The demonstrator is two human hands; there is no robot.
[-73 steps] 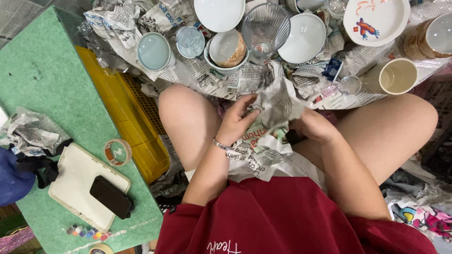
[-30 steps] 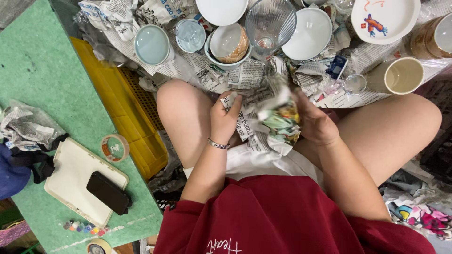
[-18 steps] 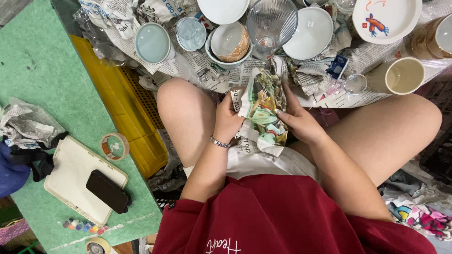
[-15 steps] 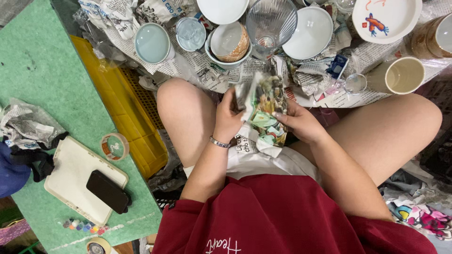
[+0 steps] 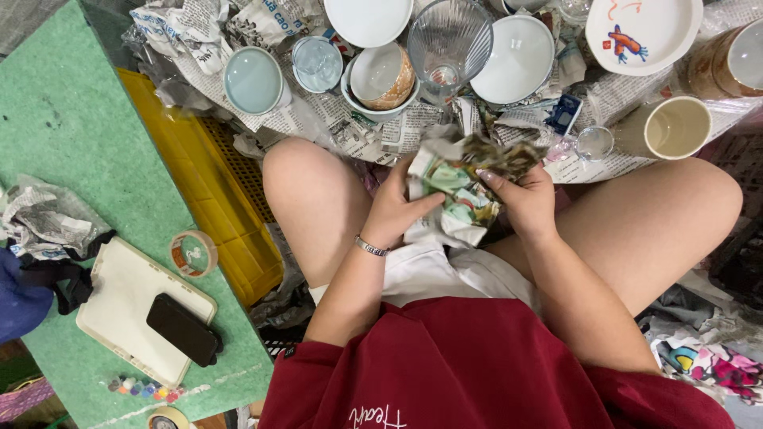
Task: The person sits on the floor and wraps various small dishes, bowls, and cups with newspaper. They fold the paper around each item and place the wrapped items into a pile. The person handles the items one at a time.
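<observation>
Centrally, crumpled newspaper bundle (image 5: 457, 187), green and white, clamped between left hand (image 5: 397, 208) and right hand (image 5: 524, 202); contents perhaps wrapped, unclear; printed sheets (image 5: 350, 127) above.

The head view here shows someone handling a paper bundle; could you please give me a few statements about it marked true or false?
1. Both hands, left hand and right hand, hold the crumpled newspaper bundle. True.
2. The black phone lies on the yellow crate. False: it rests on the white tablet.
3. The tall clear glass stands among the dishes. True.
4. The tape roll sits on the person's lap. False: it lies on the green board.
</observation>
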